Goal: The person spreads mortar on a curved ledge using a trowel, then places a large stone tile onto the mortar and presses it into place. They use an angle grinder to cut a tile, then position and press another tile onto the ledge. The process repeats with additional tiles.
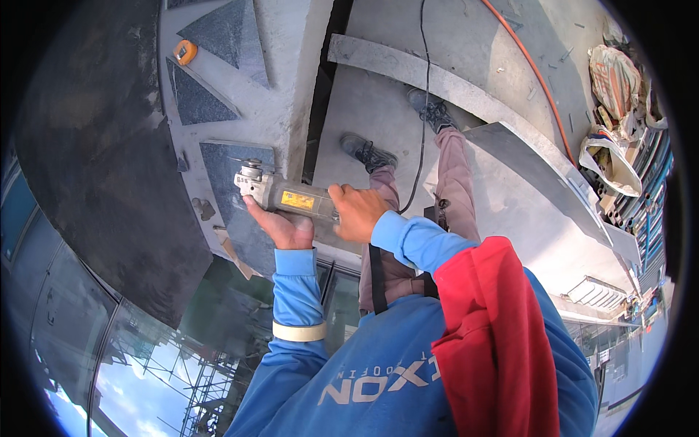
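An angle grinder (300, 198) with a grey body, a yellow label and a metal head is held in both my hands. My left hand (285, 227) supports it from below near the head, palm turned up and fingers along the casing. Around the rear of the body wraps my right hand (362, 211). The thin disc (251, 162) sits at the head's far side, over a dark grey stone slab (240, 207) on the pale ledge. Whether the disc touches the slab or spins, I cannot tell.
Triangular stone pieces (234, 38) and an orange tape measure (186, 52) lie farther along the ledge. A black cord (424, 80) runs past my shoes (368, 151). Rightward are a curved stone strip (444, 81), an orange hose (542, 80), a grey panel (535, 171), sacks (615, 80) and pipes (646, 211).
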Tool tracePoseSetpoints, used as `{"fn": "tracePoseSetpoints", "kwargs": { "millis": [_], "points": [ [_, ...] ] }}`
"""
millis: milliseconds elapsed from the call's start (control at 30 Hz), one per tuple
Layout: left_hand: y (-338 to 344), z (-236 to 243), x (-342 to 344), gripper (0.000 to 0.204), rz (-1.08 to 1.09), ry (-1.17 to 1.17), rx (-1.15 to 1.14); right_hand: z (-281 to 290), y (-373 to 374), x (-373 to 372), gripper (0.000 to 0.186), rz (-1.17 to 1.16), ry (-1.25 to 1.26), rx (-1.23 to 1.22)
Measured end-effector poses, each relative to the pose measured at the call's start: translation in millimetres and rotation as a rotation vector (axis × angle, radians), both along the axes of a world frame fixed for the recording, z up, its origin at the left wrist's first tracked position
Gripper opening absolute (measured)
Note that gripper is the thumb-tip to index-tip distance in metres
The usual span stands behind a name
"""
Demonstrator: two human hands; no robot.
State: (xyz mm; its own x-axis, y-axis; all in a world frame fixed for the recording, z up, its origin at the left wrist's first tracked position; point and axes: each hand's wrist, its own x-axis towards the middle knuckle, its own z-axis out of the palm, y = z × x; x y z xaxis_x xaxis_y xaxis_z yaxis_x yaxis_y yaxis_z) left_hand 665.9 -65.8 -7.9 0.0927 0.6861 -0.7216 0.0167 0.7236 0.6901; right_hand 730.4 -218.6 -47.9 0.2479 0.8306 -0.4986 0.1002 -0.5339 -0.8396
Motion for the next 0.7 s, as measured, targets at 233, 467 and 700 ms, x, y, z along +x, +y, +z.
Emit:
{"fn": "tracePoseSetpoints", "kwargs": {
  "millis": [233, 467, 700],
  "points": [
    [10, -15, 7, 0.060, -0.094, 0.091, 0.154, -17, 15, -4, 0.053, -0.023, 0.073, -0.024],
    [22, -9, -3, 0.061, -0.106, 0.043, 0.121, -13, 22, -6, 0.054, -0.033, 0.046, 0.027],
    [31, 18, 0, 0.061, -0.081, -0.067, -0.113, 2, 22, -5, 0.058, -0.070, -0.151, 0.107]
  ]
}}
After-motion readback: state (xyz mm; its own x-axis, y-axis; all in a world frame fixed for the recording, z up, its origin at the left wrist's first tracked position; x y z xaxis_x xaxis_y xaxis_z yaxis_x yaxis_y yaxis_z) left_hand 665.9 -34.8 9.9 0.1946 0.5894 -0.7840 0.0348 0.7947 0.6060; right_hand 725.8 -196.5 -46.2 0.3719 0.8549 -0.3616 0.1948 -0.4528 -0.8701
